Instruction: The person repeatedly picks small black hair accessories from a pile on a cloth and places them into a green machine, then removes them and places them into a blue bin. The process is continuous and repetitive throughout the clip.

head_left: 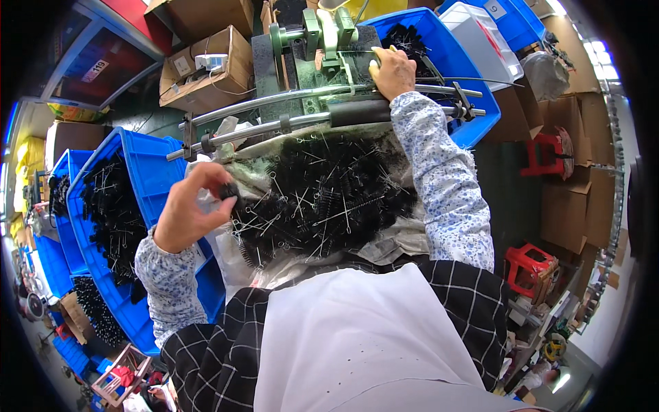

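Observation:
My left hand [192,209] is raised at the left edge of the pile, thumb and fingers closed round the dark bristles of a small wire brush [228,191]. My right hand [395,72] is at the right side of the green machine head [331,41], its fingers bent and yellow covers on the fingertips. A thin dark strand runs from the machine toward these fingertips; what they grip is too small to make out. Between my arms lies a heap of black wire brushes [322,199] with twisted metal stems and looped ends, on a pale sheet [395,240].
Two metal rails [274,127] cross in front of the machine. A blue bin [141,172] of black brushes stands at left, another blue bin [473,103] at right. Cardboard boxes [206,69] stand behind; red stools [528,268] are on the right.

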`<state>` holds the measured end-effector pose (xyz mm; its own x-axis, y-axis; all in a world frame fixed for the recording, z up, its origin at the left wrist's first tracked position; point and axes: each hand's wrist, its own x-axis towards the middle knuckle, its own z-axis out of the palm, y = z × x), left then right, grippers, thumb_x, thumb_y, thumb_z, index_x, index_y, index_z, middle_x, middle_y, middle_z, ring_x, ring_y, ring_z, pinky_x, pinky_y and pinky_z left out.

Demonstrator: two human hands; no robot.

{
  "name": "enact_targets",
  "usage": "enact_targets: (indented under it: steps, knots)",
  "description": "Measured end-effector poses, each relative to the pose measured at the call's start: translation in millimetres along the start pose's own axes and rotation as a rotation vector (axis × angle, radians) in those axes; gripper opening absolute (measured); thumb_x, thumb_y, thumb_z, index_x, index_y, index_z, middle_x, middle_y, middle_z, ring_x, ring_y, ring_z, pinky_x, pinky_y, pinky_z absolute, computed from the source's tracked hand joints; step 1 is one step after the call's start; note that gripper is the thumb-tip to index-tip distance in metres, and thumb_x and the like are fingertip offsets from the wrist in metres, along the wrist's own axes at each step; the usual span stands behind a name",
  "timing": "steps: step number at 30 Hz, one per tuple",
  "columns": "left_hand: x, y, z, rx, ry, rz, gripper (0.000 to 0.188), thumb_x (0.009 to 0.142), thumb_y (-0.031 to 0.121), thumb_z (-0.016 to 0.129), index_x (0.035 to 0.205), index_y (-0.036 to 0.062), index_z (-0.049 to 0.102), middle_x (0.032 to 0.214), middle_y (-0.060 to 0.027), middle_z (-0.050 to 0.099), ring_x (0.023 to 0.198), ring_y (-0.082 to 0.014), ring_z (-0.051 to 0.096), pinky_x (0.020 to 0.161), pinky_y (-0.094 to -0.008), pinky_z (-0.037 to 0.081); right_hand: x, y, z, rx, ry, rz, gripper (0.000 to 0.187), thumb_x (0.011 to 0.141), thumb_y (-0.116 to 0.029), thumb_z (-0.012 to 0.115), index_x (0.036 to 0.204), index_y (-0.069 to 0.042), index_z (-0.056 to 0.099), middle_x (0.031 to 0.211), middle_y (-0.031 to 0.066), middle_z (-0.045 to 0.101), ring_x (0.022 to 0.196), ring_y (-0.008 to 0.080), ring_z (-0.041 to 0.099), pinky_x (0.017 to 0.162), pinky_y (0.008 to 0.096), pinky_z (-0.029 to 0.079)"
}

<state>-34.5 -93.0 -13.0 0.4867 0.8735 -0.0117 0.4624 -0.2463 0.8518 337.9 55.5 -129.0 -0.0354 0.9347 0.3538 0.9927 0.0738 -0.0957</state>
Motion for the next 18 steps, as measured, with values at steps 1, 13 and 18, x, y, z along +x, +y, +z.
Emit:
enact_targets:
  steps: [1, 13, 18]
  knots:
    - [1.2, 2.0, -1.8, 0.001, 0.024, 0.018, 0.032, 0.067, -0.001, 0.067, 0.095, 0.0014, 0.050, 0.084, -0.0049, 0.057, 0.071, -0.0131, 0.055, 0.067, -0.0253, 0.046, 0.6, -10.2, -0.1, 0.012, -0.010, -0.001, 0.034, 0.076, -0.025, 0.058, 0.107, -0.012, 0.061, 0.100, 0.0065, 0.063, 0.100, 0.0266, 0.053, 0.083, 0.0423, 0.039]
    - [14.8, 7.1, -0.4, -0.154, 0.129, 0.090, 0.031, 0.072, -0.006, 0.063, 0.099, 0.0015, 0.050, 0.098, -0.0078, 0.059, 0.086, -0.0123, 0.058, 0.079, -0.0248, 0.046, 5.3, -34.8, 5.8, -0.044, 0.106, -0.080, 0.019, 0.076, -0.024, 0.056, 0.089, -0.013, 0.065, 0.081, 0.0052, 0.064, 0.086, 0.0236, 0.057, 0.071, 0.0401, 0.040]
    - [15.6, 2.8, -6.0, -0.255, 0.130, 0.099, 0.026, 0.076, -0.006, 0.062, 0.098, 0.0011, 0.050, 0.106, -0.0099, 0.057, 0.095, -0.0127, 0.056, 0.086, -0.0257, 0.045, 9.4, 24.2, 0.6, -0.059, -0.053, -0.027, 0.026, 0.077, -0.033, 0.057, 0.096, -0.018, 0.066, 0.090, 0.0054, 0.065, 0.093, 0.0257, 0.059, 0.077, 0.0424, 0.045]
